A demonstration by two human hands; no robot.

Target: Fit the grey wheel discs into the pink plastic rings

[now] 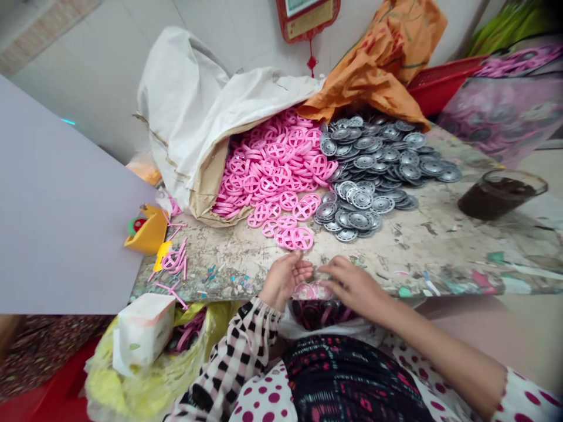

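Near the table's front edge, my left hand (287, 276) is palm up with its fingers apart and nothing in it, just below the nearest pink rings. My right hand (349, 287) is to its right, palm down, fingers spread and a little bent, with nothing visible in it. Pink spoked rings (277, 155) spill from a white sack (197, 111). Beside them lies a heap of grey discs (373, 155), partly under an orange sack (373, 70). Below my hands, a bag of pink and dark round pieces (319, 313) sits at my lap.
A glass of dark liquid (499, 196) stands at the table's right. Pink sticks (173, 261) and a yellow container (147, 231) lie at the left edge. A tissue pack (145, 331) rests on a yellow bag (132, 392) at lower left. A red basket (444, 85) is behind.
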